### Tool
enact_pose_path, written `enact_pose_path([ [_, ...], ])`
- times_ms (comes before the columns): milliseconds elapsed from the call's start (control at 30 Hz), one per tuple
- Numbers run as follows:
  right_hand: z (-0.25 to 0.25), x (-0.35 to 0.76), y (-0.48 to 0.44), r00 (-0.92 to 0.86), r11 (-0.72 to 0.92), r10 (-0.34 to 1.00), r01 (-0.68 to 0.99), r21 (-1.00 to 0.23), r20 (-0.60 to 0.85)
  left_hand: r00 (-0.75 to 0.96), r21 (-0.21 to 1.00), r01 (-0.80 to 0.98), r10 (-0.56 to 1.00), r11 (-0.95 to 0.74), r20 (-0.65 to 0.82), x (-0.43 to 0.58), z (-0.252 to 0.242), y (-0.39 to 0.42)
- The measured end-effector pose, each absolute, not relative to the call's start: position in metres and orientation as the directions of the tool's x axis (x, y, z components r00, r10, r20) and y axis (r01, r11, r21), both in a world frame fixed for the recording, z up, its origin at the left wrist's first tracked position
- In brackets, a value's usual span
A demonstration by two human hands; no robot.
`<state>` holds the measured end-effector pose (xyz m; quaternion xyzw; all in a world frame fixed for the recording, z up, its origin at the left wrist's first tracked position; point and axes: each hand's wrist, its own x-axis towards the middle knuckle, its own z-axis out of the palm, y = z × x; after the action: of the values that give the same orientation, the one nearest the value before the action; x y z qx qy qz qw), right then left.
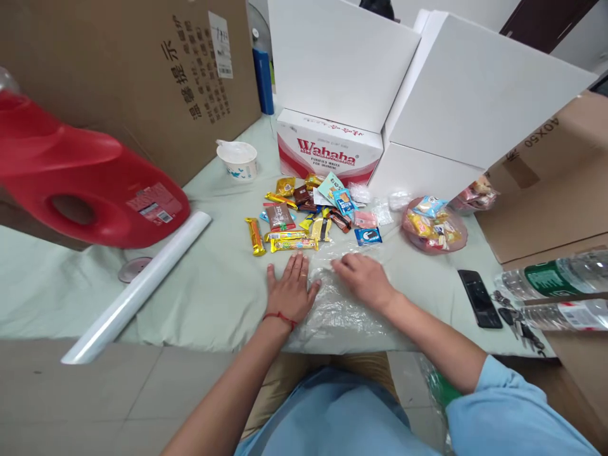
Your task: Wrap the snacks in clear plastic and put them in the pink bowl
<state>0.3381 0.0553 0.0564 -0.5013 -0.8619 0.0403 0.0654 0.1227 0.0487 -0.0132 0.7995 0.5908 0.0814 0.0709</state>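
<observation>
Both hands rest low at the near side of a cloth-covered tabletop (pixel 228 297). The left hand (pixel 291 292) is open, palm down, with its fingers spread; a red cord circles its wrist. It lies at the left edge of a piece of crumpled clear plastic (pixel 344 320), its fingertips just short of a yellow snack stick (pixel 294 244). The right hand (pixel 365 278) is over the same plastic, fingers bent and pointing left; whether it grips the material cannot be determined.

The plastic lies in front of the person, wrinkled, reaching the near edge of the tabletop. Directly beyond it is a loose heap of wrapped snacks, including a brown packet (pixel 280 217), a dark blue packet (pixel 368 237) at the right and an upright-lying yellow bar (pixel 255 236) at the left. A white carton (pixel 327 149) marked "Wahaha" stands behind the heap, flaps raised.

To the right, a pink bowl (pixel 409 235) holds further wrapped pieces; nearer are a black phone (pixel 479 299) and keys (pixel 521 328). To the left are a paper cup (pixel 241 166), a white roll (pixel 142 286) and a red jug (pixel 109 183).
</observation>
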Motion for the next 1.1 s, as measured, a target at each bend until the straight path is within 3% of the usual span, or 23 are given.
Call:
enact_pose_path([
  [67, 0.046, 0.333, 0.043, -0.587, 0.581, 0.809, 0.786, -0.209, 0.042, 0.290, 0.195, 0.937, 0.957, -0.290, 0.032, 0.124, -0.012, 0.046],
  [167, 0.033, 0.343, 0.035, -0.561, 0.550, 0.826, 0.779, -0.301, 0.057, 0.292, 0.193, 0.937, 0.956, -0.291, 0.023, 0.124, -0.012, 0.046],
  [433, 0.005, 0.375, 0.017, -0.477, 0.490, 0.870, 0.816, -0.305, 0.123, 0.393, 0.188, 0.905, 0.919, -0.380, -0.030, 0.104, -0.010, 0.050],
  [633, 0.034, 0.370, 0.046, -0.455, 0.480, 0.877, 0.809, -0.339, 0.155, 0.393, 0.187, 0.903, 0.920, -0.388, 0.010, 0.100, -0.013, 0.046],
  [700, 0.050, 0.362, 0.079, -0.399, 0.437, 0.899, 0.842, -0.317, 0.180, 0.394, 0.193, 0.900, 0.919, -0.390, 0.017, 0.100, -0.014, 0.046],
  [833, 0.065, 0.330, 0.167, -0.324, 0.346, 0.926, 0.934, -0.093, 0.194, 0.403, 0.206, 0.894, 0.915, -0.397, 0.016, 0.099, -0.014, 0.046],
  [933, 0.059, 0.302, 0.228, -0.376, 0.380, 0.908, 0.925, 0.015, 0.186, 0.398, 0.218, 0.895, 0.917, -0.389, 0.001, 0.098, -0.012, 0.045],
  [1000, 0.053, 0.287, 0.258, -0.405, 0.410, 0.893, 0.912, 0.017, 0.195, 0.395, 0.227, 0.895, 0.919, -0.383, -0.005, 0.098, -0.011, 0.045],
  [1100, 0.053, 0.279, 0.285, -0.345, 0.382, 0.894, 0.920, -0.085, 0.284, 0.396, 0.244, 0.892, 0.918, -0.381, -0.012, 0.097, -0.010, 0.044],
])
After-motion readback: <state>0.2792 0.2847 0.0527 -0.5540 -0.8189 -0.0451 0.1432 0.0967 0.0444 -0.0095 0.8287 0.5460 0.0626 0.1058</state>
